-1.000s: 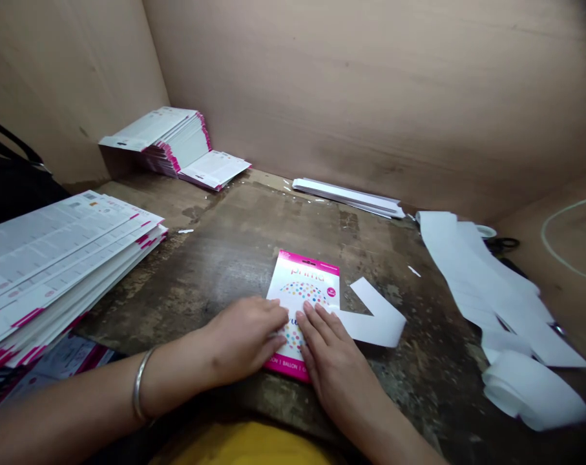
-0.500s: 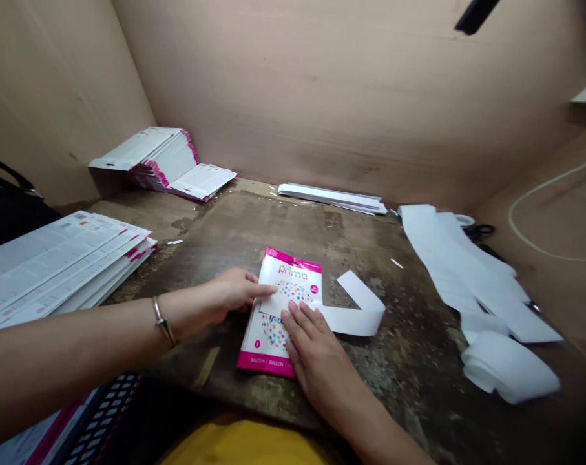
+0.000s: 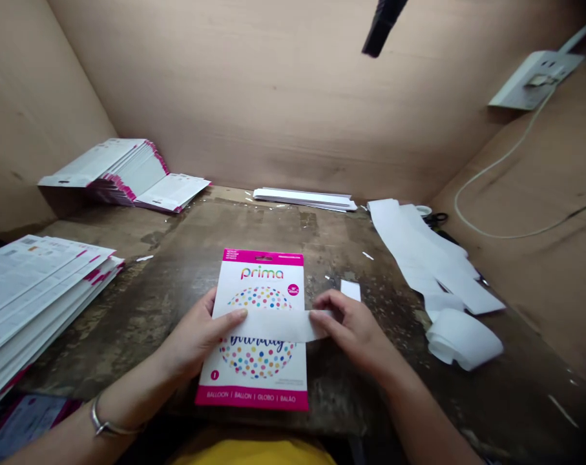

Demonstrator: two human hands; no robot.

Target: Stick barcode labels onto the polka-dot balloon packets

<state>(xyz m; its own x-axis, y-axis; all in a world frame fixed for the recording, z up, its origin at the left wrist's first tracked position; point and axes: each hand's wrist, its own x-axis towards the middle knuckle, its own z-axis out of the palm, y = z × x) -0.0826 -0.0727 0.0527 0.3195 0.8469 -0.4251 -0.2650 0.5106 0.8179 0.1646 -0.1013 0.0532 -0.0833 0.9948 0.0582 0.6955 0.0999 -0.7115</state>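
A scarred wooden table (image 3: 176,258) is seen, boxed in by cardboard walls (image 3: 254,97). A pink-and-white balloon packet (image 3: 258,274) is laid mid-table, its long axis pointing away from the wearer. Left of the packet, a stack of printed cards (image 3: 35,297) is piled, and a second pile of cards (image 3: 123,174) is seen farther back. Right of it, loose white paper strips (image 3: 428,258) and a white paper roll (image 3: 462,339) are heaped. A white paper strip (image 3: 273,325) is stretched across the packet, crosswise to that axis. The hands are kept apart: one strip end is pinched by the left hand (image 3: 196,336), which overlaps the packet and is the nearer, and the other by the right hand (image 3: 353,326), just beyond the packet's edge. Compared with the earlier frame, the packet is squared to the wearer, and the strip, then lying beside it, now crosses it.
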